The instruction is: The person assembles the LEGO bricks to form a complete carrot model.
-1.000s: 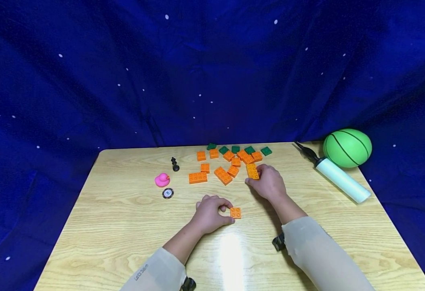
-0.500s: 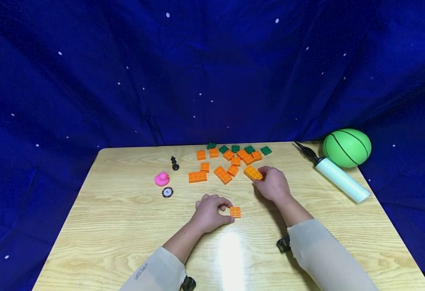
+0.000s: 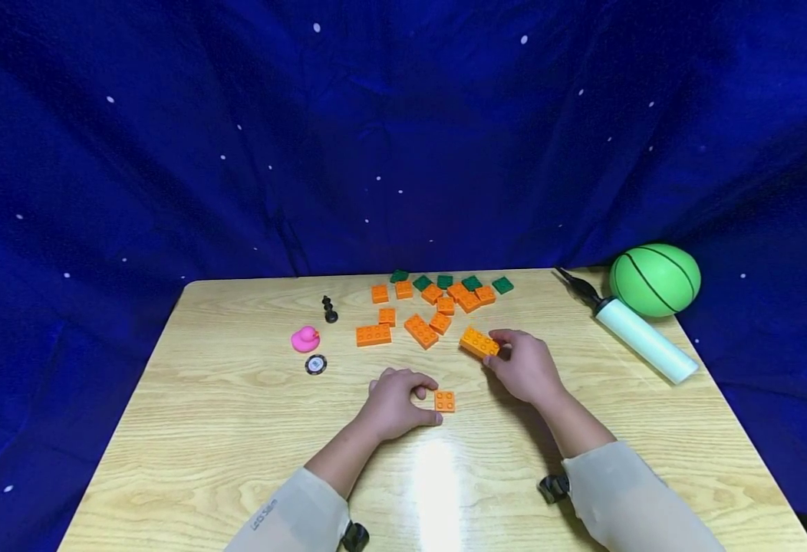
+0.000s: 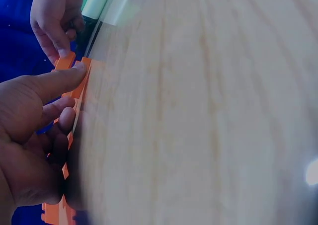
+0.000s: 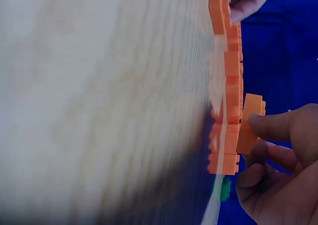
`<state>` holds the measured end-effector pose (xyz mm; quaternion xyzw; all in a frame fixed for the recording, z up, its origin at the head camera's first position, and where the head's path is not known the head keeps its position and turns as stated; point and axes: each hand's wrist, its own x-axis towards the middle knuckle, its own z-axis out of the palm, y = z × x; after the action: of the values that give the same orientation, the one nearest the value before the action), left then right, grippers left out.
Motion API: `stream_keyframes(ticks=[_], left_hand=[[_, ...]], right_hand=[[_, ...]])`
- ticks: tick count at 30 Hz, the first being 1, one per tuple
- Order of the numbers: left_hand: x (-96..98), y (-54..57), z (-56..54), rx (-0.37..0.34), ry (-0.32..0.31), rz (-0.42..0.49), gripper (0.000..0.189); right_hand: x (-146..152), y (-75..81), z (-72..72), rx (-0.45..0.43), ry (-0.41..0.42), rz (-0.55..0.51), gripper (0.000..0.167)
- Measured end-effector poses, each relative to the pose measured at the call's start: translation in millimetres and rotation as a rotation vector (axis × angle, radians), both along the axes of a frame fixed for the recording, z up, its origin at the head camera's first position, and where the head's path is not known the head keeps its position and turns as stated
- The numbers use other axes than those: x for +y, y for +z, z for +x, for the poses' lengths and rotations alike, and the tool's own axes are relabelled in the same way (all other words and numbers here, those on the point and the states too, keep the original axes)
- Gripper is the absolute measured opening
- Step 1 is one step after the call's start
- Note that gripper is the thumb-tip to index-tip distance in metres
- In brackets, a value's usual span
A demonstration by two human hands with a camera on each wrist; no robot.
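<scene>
My left hand [image 3: 398,406] pinches a small square orange toy brick [image 3: 445,401] between thumb and fingers, on the front-middle of the table. To the right and farther back, my right hand [image 3: 529,369] grips a longer orange toy brick [image 3: 478,343] by its right end, studs up. In the right wrist view, that long brick [image 5: 250,128] is held just off the tabletop, thumb on its side. Behind the hands lie several loose orange bricks, among them a long one [image 3: 421,331] and a small one [image 3: 440,323].
Several flat green bricks [image 3: 503,285] line the back. At left are a black chess piece [image 3: 330,310], a pink rubber duck [image 3: 305,339] and a poker chip [image 3: 316,364]. A hand pump [image 3: 645,340] and a green ball [image 3: 655,280] occupy the right rear, before a blue curtain [image 3: 390,138].
My right hand has drawn the long brick away from the loose pile, toward me, and turned it from lengthwise to slanted. My left hand keeps its pinch on the square brick in place.
</scene>
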<state>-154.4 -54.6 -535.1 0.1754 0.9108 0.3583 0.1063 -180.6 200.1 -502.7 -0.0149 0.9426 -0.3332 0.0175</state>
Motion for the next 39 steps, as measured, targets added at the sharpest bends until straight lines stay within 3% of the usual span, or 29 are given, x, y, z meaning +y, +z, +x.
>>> stream_keyframes(ticks=[11,24,39], left_hand=[[-1.7,9.8,1.7,-0.016,0.061,0.081,0.043],[3.5,13.9,1.7,0.068,0.089,0.139,0.054],[-2.3,14.3,1.9,0.082,0.055,0.122,0.043]], right_hand=[[-7.2,6.1,23.6,0.035,0.071,-0.03,0.041],[-23.6,3.9,39.4,0.025,0.146,-0.022,0.038],[-40.7,4.4,45.3,0.023,0.229,-0.013,0.035]])
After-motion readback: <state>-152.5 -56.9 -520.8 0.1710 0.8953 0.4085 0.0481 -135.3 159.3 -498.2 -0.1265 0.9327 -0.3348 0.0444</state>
